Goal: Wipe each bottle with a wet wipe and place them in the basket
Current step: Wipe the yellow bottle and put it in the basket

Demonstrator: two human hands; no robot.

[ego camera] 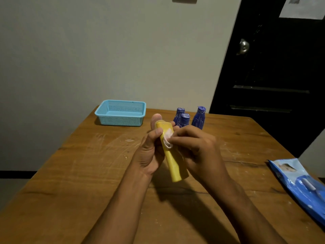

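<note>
My left hand (149, 152) grips a yellow bottle (171, 162) above the middle of the table, its far end pointing away from me. My right hand (197, 148) presses a small white wet wipe (168, 140) against the bottle's upper side. Three dark blue bottles (182, 119) stand upright just behind my hands, the rightmost blue bottle (199, 118) a little apart. A light blue mesh basket (121, 118) sits at the far left of the table with nothing in it.
The wooden table (88, 164) shows pale scuff marks on its top. A blue wet-wipe pack (299, 184) lies at the right edge. A grey wall runs behind the table, and a dark door (272, 67) stands at the back right.
</note>
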